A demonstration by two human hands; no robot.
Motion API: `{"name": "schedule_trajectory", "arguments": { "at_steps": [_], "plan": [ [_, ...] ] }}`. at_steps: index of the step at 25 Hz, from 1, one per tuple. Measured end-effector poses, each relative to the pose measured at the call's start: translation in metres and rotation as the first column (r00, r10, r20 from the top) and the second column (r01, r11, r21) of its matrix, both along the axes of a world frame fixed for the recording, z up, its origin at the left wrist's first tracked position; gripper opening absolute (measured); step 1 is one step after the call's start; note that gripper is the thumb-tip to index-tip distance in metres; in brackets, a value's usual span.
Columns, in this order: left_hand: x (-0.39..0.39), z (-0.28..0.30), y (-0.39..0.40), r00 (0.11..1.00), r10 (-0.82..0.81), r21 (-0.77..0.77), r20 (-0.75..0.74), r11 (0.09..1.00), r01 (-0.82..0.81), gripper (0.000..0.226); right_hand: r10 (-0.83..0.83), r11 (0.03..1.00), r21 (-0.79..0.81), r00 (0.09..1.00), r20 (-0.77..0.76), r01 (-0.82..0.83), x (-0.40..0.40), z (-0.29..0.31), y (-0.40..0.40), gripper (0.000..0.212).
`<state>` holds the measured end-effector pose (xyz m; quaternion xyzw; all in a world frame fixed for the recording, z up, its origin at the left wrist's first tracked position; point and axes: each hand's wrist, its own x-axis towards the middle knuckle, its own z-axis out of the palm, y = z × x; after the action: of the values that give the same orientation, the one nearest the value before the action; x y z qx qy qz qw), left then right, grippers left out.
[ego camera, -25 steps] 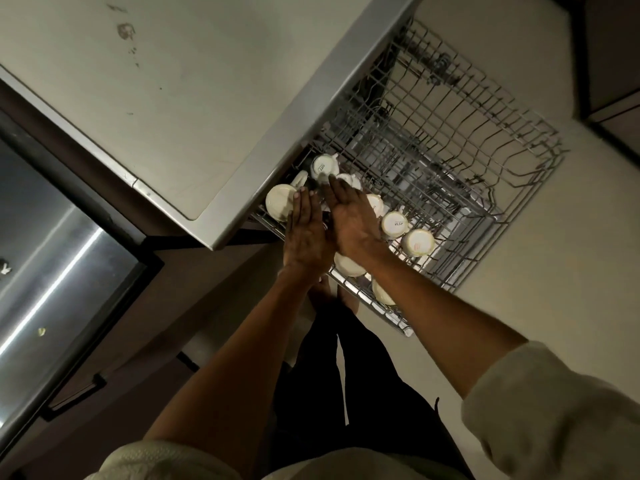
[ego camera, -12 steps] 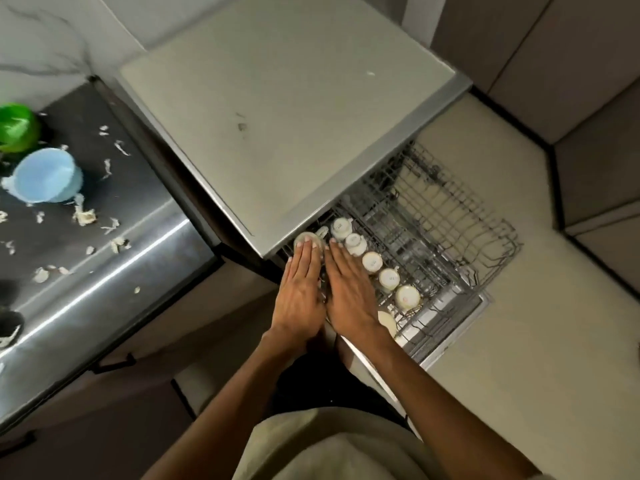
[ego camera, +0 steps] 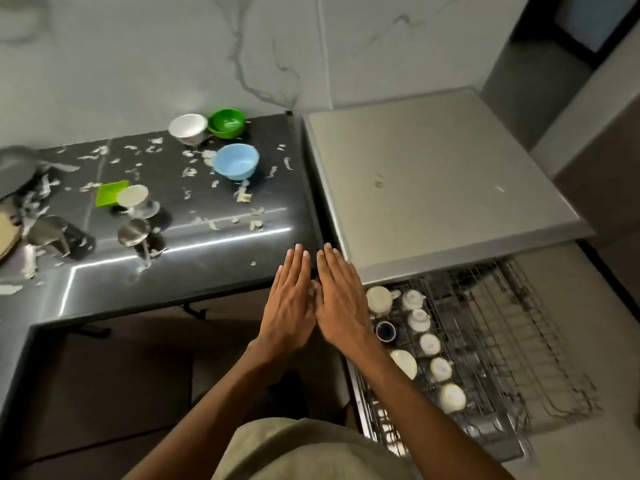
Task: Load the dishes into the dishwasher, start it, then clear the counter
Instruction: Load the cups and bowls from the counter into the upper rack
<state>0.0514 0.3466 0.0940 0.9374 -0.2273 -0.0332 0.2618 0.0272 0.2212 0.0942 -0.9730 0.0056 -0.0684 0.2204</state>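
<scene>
My left hand (ego camera: 289,303) and my right hand (ego camera: 341,299) are side by side, flat with straight fingers, palms down, holding nothing, near the corner where the dark counter (ego camera: 194,271) meets the dishwasher's grey top (ego camera: 433,188). To their right the wire rack (ego camera: 502,341) is pulled out, with several white cups (ego camera: 429,344) upside down along its near side and one dark cup (ego camera: 385,331). On the counter stand a blue bowl (ego camera: 236,161), a white bowl (ego camera: 188,128) and a green bowl (ego camera: 227,123).
Scraps of peel litter the counter. At its left are a green square dish (ego camera: 109,194) with a white cup (ego camera: 133,196), steel cups (ego camera: 133,233), a steel jug (ego camera: 52,233) and a grey pan (ego camera: 15,171). Beige floor lies right of the rack.
My view swung up and left from the rack to the counter. Both hands lifted off the cups in the rack and moved left, staying flat and together.
</scene>
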Motion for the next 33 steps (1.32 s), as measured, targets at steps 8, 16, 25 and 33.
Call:
{"name": "schedule_trajectory", "arguments": {
  "at_steps": [8, 16, 25, 33],
  "plan": [
    [0.062, 0.011, 0.137, 0.924, 0.383, -0.059, 0.018, 0.923, -0.381, 0.065, 0.304, 0.952, 0.020, 0.951, 0.051, -0.306, 0.103, 0.021, 0.136, 0.062],
    [0.151, 0.026, 0.258, 0.842, 0.536, -0.138, -0.059, 0.831, -0.538, 0.066, 0.377, 0.924, 0.077, 0.926, -0.018, -0.375, 0.216, 0.032, 0.265, 0.062],
    [0.246, 0.036, 0.309, 0.777, 0.577, -0.192, -0.252, 0.757, -0.625, 0.037, 0.342, 0.934, 0.186, 0.916, -0.209, -0.306, 0.315, 0.044, 0.309, 0.070],
    [0.273, 0.022, 0.317, 0.780, 0.496, -0.313, -0.381, 0.725, -0.614, 0.045, 0.482, 0.868, 0.024, 0.830, -0.283, -0.496, 0.357, 0.018, 0.322, 0.074]
  ]
}}
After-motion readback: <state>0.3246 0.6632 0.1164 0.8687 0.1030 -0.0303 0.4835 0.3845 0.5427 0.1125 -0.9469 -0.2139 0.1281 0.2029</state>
